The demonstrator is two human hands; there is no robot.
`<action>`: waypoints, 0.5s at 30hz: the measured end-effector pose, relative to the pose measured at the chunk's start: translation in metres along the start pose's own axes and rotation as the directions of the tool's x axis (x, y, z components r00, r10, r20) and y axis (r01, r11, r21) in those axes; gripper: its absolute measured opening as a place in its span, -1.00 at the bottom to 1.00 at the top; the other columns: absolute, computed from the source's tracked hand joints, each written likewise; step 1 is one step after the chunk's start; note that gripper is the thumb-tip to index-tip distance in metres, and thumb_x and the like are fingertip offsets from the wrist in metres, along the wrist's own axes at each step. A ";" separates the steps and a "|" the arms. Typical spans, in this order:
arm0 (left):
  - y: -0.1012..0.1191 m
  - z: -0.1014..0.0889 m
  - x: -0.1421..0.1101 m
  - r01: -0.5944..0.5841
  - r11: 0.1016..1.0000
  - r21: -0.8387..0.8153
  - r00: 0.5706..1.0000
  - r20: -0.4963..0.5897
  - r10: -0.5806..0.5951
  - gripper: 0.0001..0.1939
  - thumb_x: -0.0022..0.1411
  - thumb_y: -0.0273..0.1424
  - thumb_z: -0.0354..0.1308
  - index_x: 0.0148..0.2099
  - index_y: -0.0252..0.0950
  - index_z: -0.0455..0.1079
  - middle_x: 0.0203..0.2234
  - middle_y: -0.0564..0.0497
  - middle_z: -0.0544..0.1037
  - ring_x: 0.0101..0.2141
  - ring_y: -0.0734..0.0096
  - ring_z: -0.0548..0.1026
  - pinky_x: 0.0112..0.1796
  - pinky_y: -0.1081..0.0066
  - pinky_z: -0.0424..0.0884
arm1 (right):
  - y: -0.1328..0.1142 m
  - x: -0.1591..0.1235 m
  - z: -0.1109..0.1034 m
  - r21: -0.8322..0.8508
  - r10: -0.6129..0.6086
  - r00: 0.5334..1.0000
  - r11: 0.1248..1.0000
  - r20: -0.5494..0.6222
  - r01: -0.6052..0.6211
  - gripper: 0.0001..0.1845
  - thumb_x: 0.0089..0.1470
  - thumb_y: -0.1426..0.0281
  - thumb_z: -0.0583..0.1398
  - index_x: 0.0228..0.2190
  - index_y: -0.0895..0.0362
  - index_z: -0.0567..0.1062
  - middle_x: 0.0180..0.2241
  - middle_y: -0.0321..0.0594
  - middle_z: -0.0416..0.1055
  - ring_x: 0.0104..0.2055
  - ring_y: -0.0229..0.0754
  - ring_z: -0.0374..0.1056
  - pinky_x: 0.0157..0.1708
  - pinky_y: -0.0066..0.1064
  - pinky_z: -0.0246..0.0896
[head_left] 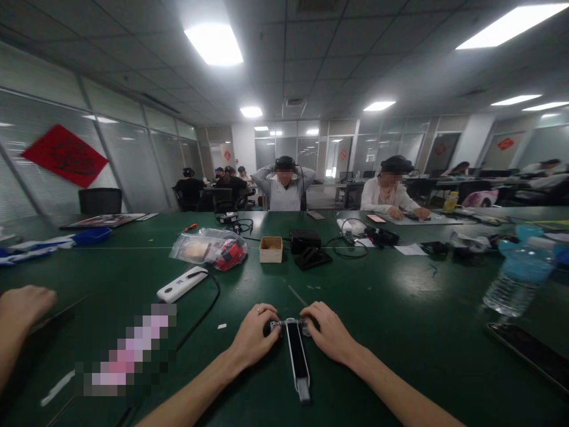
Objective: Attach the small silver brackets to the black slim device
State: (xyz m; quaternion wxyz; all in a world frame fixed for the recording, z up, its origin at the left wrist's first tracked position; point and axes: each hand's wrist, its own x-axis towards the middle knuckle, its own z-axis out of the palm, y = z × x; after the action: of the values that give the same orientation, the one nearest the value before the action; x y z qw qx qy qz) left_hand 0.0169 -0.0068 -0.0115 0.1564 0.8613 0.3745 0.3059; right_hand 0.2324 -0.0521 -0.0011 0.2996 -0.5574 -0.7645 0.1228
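Note:
My left hand [255, 335] pinches the left end of a short crosspiece with small clear or metallic parts. The crosspiece sits at the head of a narrow black device with a white edge [297, 353], which points toward me on the table and ends in a grey tip. At the other end of that crosspiece, the curled fingers and thumb of my right hand [331, 332] close on it. My fingertips partly cover the small end parts. A thin clear strip [297, 295] lies just beyond, and a white scrap [222, 326] is left of my left hand.
Another person's hand [26, 305] rests at the far left. Around the green table [382, 284] are a white power strip [182, 284] with a black cable, a bagged red item [229, 254], a small box [271, 249], a water bottle [513, 284] and a phone [531, 353]. Two people sit opposite.

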 end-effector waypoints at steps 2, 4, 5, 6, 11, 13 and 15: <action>0.001 -0.001 0.000 -0.006 1.000 -0.016 0.999 -0.032 0.006 -0.91 0.13 -0.47 0.07 -0.31 -0.27 0.39 -0.23 -0.06 0.46 -0.15 0.25 0.40 -0.08 0.25 0.34 | -0.006 -0.001 -0.004 -0.031 0.005 0.999 0.999 -0.039 -0.007 -0.75 0.14 0.46 0.01 -0.23 0.17 0.45 -0.24 -0.13 0.38 -0.17 -0.15 0.28 -0.15 -0.33 0.19; 0.001 -0.002 0.000 -0.011 0.999 -0.030 0.999 -0.054 0.009 -0.91 0.14 -0.49 0.05 -0.30 -0.27 0.38 -0.25 -0.06 0.46 -0.17 0.26 0.40 -0.10 0.25 0.34 | -0.017 -0.004 -0.006 -0.049 0.033 0.999 0.998 -0.033 -0.035 -0.76 0.16 0.39 0.01 -0.21 0.15 0.43 -0.28 -0.15 0.38 -0.23 -0.16 0.30 -0.21 -0.33 0.20; 0.001 -0.002 0.000 -0.013 0.999 -0.035 0.998 -0.060 0.011 -0.90 0.14 -0.49 0.04 -0.30 -0.27 0.37 -0.26 -0.06 0.46 -0.17 0.26 0.40 -0.11 0.26 0.34 | -0.025 -0.007 -0.007 -0.052 0.053 0.999 0.997 -0.001 -0.053 -0.76 0.16 0.35 0.01 -0.21 0.14 0.42 -0.31 -0.18 0.39 -0.26 -0.16 0.30 -0.26 -0.35 0.20; 0.001 -0.002 0.000 -0.018 0.999 -0.038 0.998 -0.064 0.015 -0.89 0.15 -0.49 0.02 -0.30 -0.27 0.37 -0.27 -0.05 0.46 -0.18 0.26 0.40 -0.11 0.26 0.34 | -0.032 -0.009 -0.006 -0.054 0.073 0.996 0.996 0.043 -0.070 -0.75 0.15 0.28 0.03 -0.21 0.12 0.40 -0.33 -0.20 0.39 -0.29 -0.17 0.31 -0.30 -0.35 0.20; 0.000 -0.003 0.001 -0.019 0.999 -0.041 0.995 -0.101 0.015 -0.87 0.19 -0.48 -0.02 -0.29 -0.27 0.35 -0.28 -0.06 0.45 -0.21 0.27 0.41 -0.15 0.28 0.35 | -0.059 -0.017 0.006 -0.105 0.185 0.966 0.980 0.181 -0.168 -0.61 -0.03 0.19 0.16 -0.16 0.09 0.33 -0.18 -0.15 0.37 -0.21 -0.06 0.35 -0.28 -0.30 0.18; -0.001 -0.004 0.001 -0.011 0.999 -0.043 0.994 -0.106 0.006 -0.87 0.20 -0.47 -0.03 -0.28 -0.27 0.35 -0.28 -0.06 0.45 -0.23 0.27 0.42 -0.17 0.29 0.35 | -0.058 -0.015 0.008 -0.120 0.251 0.949 0.965 0.189 -0.232 -0.63 -0.05 0.27 0.15 -0.16 0.09 0.31 -0.18 -0.15 0.37 -0.22 -0.06 0.36 -0.29 -0.31 0.17; -0.001 -0.005 0.001 -0.003 0.999 -0.042 0.994 -0.106 -0.002 -0.86 0.22 -0.45 -0.04 -0.27 -0.26 0.35 -0.28 -0.06 0.45 -0.24 0.27 0.42 -0.18 0.30 0.36 | -0.048 -0.010 0.005 -0.151 0.291 0.940 0.952 0.179 -0.266 -0.64 -0.08 0.35 0.14 -0.16 0.10 0.30 -0.20 -0.14 0.38 -0.22 -0.07 0.36 -0.30 -0.31 0.17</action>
State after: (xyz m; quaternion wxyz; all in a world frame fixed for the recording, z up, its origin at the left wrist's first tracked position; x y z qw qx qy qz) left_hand 0.0140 -0.0051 -0.0079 0.1544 0.8404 0.3755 0.3591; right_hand 0.1941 -0.0773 0.0169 0.1657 -0.6626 -0.7101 0.1710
